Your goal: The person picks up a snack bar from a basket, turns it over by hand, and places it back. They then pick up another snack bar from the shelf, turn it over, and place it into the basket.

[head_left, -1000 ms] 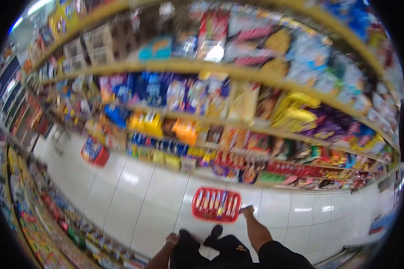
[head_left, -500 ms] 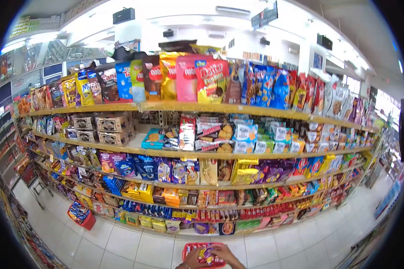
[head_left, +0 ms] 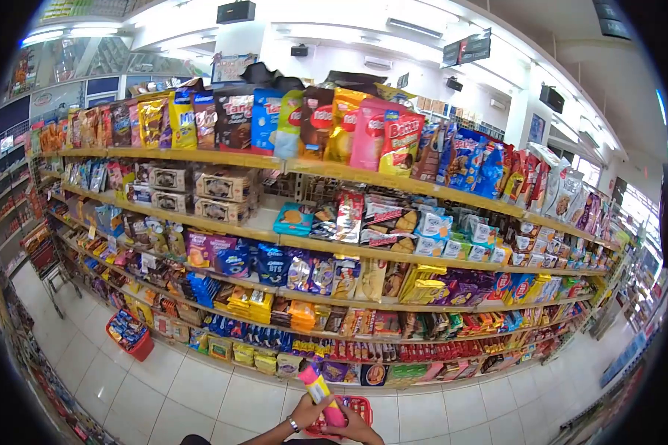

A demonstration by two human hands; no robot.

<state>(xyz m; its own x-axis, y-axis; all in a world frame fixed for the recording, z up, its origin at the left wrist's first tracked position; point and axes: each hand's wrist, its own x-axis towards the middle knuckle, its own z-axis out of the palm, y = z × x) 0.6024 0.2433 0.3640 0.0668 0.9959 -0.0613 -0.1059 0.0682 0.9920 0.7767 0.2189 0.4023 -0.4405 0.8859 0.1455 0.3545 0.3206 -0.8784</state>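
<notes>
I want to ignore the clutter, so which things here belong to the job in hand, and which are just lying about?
Probably in use:
pink packet, in the left hand and right hand
near basket, beneath them

Apparently just around:
far basket, holding packets
shopping cart
snack pouches on the shelves

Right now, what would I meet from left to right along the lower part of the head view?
A trolley, a red basket of packs, your left hand, then your right hand, both on a pink packet.
</notes>
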